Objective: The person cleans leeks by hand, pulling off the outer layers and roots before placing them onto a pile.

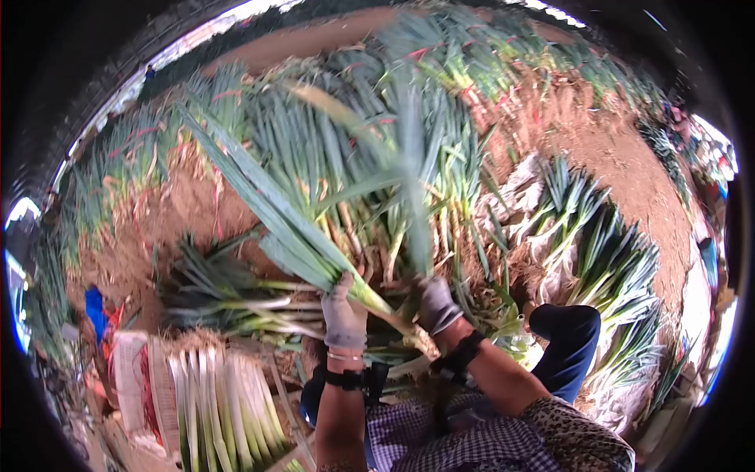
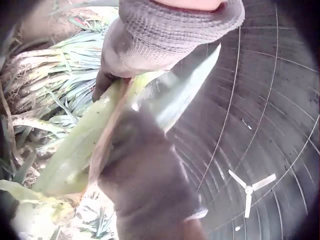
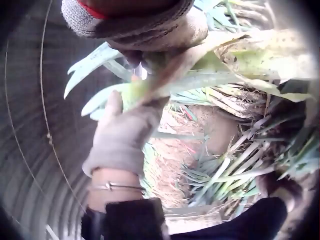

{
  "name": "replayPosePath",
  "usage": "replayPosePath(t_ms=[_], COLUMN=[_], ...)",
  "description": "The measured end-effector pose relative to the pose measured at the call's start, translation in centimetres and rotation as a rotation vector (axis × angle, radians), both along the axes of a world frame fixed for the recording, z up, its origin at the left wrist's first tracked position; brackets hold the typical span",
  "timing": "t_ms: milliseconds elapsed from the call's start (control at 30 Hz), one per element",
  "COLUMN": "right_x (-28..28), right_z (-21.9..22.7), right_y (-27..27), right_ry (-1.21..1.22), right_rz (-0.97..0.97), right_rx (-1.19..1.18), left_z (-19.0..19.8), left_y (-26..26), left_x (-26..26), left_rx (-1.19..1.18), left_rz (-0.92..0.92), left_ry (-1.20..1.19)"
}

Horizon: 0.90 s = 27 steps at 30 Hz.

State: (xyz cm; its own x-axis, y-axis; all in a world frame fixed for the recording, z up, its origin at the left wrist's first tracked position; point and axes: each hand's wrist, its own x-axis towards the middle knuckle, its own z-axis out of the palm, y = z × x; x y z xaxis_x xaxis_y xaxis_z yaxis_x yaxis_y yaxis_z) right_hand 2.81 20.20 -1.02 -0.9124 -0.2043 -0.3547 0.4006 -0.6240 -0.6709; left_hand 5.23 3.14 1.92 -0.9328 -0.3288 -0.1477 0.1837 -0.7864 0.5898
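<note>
A long leek slants across the front of the body in the head view, its leaves up to the left and its root end low between the hands. My gloved left hand grips it where the leaves meet the pale shaft. Close by on the right, my gloved right hand pinches a blurred outer leaf that stands upward. A dry brownish strip runs along the leek between both hands in the left wrist view. The right hand covers part of the leaf in the right wrist view.
Clean pale leeks lie in a pile at lower left. Loose leeks lie left of the hands, and rows of tied bundles stand beyond. More leeks are heaped at right, beside bare soil.
</note>
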Motion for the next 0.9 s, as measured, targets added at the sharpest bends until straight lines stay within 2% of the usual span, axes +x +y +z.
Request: replayPosePath(t_ms=[33,100,167,200,233,300,333,367,400,433,500,567,633,700,767,800,833,900], right_x=[0.6,0.5,0.9,2.4,3.7,5.0,5.1,5.1,3.4,2.6,1.6,1.8,2.0,1.8,1.9,1.9,1.9,1.7], right_z=[3.2,1.8,-3.7,-5.6,-6.8,-6.4,-6.2,-5.2,-2.8,0.1,2.8,5.9,7.5,5.6,4.2,4.1,4.1,5.5], right_y=[0.2,3.7,11.1,14.3,16.4,17.7,17.6,17.0,13.9,10.7,4.3,-1.2,-4.8,-5.1,-4.7,-4.7,-4.3,-3.8], right_ry=[-0.018,-0.077,0.173,0.145,0.125,0.581,0.685,0.789,0.763,0.732,0.852,0.983,0.853,0.825,0.714,0.697,0.684,0.657], right_rz=[-0.099,-0.098,0.293,0.301,0.305,0.414,0.390,0.364,0.267,0.279,0.375,0.473,0.545,0.466,0.340,0.248,0.265,0.283], right_rx=[0.196,0.372,1.007,1.269,1.533,1.820,1.816,1.814,1.688,1.405,1.171,1.344,1.344,1.170,0.931,0.735,0.727,0.714], left_z=[0.7,2.0,1.6,2.9,2.4,3.8,4.0,2.7,2.2,2.0,2.2,3.1,3.2,3.7,4.8,5.0,5.7,5.9], left_y=[-0.5,-2.2,-4.6,-5.7,-7.4,-7.0,-6.3,-6.7,-6.6,-6.6,-6.0,-5.1,-4.9,-4.9,-4.7,-4.9,-4.6,-4.2], left_x=[-0.1,0.7,0.7,1.1,1.3,1.8,1.7,1.6,1.5,1.5,1.2,1.0,1.1,1.2,1.5,1.8,1.8,1.6], left_rx=[-0.008,0.037,0.053,0.047,0.065,0.084,0.089,0.064,0.071,0.079,0.063,0.095,0.064,0.048,-0.114,-0.186,-0.260,-0.265], left_rz=[0.028,-0.017,0.132,0.205,0.202,0.237,0.267,0.201,0.190,0.179,0.176,0.172,0.148,0.146,0.114,0.038,-0.001,-0.066], left_ry=[0.018,-0.002,-0.012,-0.057,0.027,0.017,0.002,0.076,0.085,0.093,0.092,0.053,0.085,0.142,0.198,0.262,0.343,0.394])
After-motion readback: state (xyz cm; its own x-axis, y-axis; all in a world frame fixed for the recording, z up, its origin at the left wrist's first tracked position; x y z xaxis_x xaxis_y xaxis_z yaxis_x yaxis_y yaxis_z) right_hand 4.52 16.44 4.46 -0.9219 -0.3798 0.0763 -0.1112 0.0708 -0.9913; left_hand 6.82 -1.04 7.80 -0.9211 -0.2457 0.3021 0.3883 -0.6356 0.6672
